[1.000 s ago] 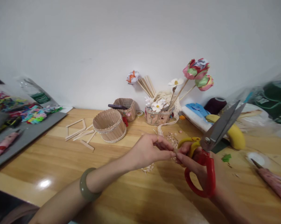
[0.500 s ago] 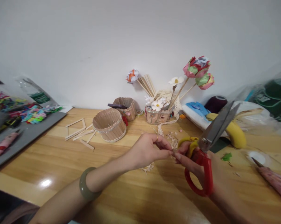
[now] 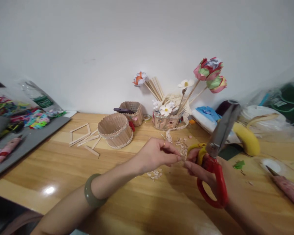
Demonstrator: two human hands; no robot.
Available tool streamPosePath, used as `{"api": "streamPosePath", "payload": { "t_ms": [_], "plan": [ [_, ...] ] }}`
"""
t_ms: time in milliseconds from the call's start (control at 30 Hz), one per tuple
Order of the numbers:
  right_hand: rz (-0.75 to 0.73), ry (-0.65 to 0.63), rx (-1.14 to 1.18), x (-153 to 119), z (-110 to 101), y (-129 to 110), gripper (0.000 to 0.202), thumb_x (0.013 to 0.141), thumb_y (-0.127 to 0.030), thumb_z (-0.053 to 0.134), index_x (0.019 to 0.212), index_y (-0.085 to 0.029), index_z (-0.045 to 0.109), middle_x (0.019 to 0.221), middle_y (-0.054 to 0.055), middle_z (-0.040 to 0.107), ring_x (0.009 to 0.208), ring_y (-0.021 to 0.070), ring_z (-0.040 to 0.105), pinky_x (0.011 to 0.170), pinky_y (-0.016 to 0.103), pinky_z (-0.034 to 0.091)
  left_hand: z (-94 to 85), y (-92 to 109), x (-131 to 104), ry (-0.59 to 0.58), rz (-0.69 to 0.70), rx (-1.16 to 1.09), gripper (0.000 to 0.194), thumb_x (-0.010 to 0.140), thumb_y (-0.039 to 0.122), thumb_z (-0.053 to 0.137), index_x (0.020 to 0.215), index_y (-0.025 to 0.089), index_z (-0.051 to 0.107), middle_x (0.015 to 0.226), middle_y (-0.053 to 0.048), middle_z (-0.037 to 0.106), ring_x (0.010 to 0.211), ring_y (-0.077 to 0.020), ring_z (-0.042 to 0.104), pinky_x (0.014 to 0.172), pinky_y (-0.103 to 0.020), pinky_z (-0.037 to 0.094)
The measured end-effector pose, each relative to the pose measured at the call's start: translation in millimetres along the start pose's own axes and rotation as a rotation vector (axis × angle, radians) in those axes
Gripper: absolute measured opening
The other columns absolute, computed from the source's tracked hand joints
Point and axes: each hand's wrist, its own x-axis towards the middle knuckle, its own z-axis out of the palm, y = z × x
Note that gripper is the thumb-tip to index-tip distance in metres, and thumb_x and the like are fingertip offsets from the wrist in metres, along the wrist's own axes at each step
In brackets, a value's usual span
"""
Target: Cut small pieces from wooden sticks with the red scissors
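Two bare hands nearly meet over the near middle of the wooden table (image 3: 127, 199). The left hand (image 3: 156, 155) pinches one end of a tiny, blurred piece (image 3: 183, 158) between thumb and fingers; the right hand (image 3: 207, 173) grasps red-and-yellow scissors (image 3: 214, 151) by the handles, blades raised, its fingertips at that piece. Pale chips (image 3: 155, 175) lie near both hands. Left of them stands a round basket (image 3: 115, 130); a banana (image 3: 247, 138) lies to the far right.
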Motion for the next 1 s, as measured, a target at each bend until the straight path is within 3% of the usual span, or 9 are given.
{"api": "streamPosePath", "payload": {
  "t_ms": [100, 200, 367, 567, 1000],
  "plan": [
    [0.016, -0.012, 0.014, -4.4, -0.7, -2.2, 0.032, 0.066, -0.051, 0.063, 0.061, -0.021, 0.054, 0.048, -0.004, 0.044, 0.045, 0.0129, 0.041, 0.042, 0.025, 0.036, -3.9, 3.7, -0.2, 0.055, 0.049, -0.06, 0.004, 0.061, 0.016, 0.067, 0.063, 0.013, 0.066, 0.057, 0.002, 0.06, 0.054, -0.0066, 0.051, 0.052, -0.019, 0.042],
    [-0.06, -0.045, -0.005, -9.4, -1.2, -0.5, 0.035, 0.075, -0.054, 0.055, 0.068, -0.021, 0.057, 0.058, -0.002, 0.048, 0.052, 0.0144, 0.044, 0.045, 0.025, 0.038, -8.9, 7.0, -0.8, 0.147, 0.15, -0.13, 0.008, 0.06, 0.018, 0.069, 0.063, 0.012, 0.065, 0.058, 0.002, 0.06, 0.055, -0.0073, 0.052, 0.052, -0.019, 0.045],
    [-0.173, -0.291, -0.102, -6.3, -0.2, 15.3, 0.042, 0.076, -0.064, 0.051, 0.068, -0.023, 0.054, 0.063, 0.0, 0.054, 0.056, 0.0176, 0.049, 0.049, 0.026, 0.04, -13.6, 9.3, -1.8, 0.238, 0.27, -0.216, 0.011, 0.062, 0.021, 0.07, 0.066, 0.012, 0.064, 0.062, 0.0, 0.063, 0.056, -0.0074, 0.055, 0.052, -0.019, 0.046],
    [-0.151, -0.347, -0.121, -4.5, 2.5, 17.9, 0.045, 0.079, -0.066, 0.046, 0.073, -0.022, 0.052, 0.063, 0.0, 0.051, 0.058, 0.0167, 0.047, 0.051, 0.026, 0.038, -11.7, 10.8, -3.1, 0.243, 0.242, -0.231, 0.009, 0.063, 0.018, 0.068, 0.064, 0.012, 0.062, 0.061, 0.0, 0.061, 0.058, -0.0081, 0.055, 0.054, -0.02, 0.047],
    [-0.105, -0.336, -0.089, -8.2, 1.4, 15.9, 0.051, 0.076, -0.071, 0.043, 0.066, -0.022, 0.046, 0.057, -0.003, 0.041, 0.049, 0.0123, 0.036, 0.042, 0.024, 0.029, -10.5, 11.7, -3.0, 0.193, 0.209, -0.26, 0.007, 0.063, 0.016, 0.068, 0.063, 0.011, 0.062, 0.06, 0.001, 0.061, 0.056, -0.0078, 0.055, 0.056, -0.021, 0.047]
  ]
}}
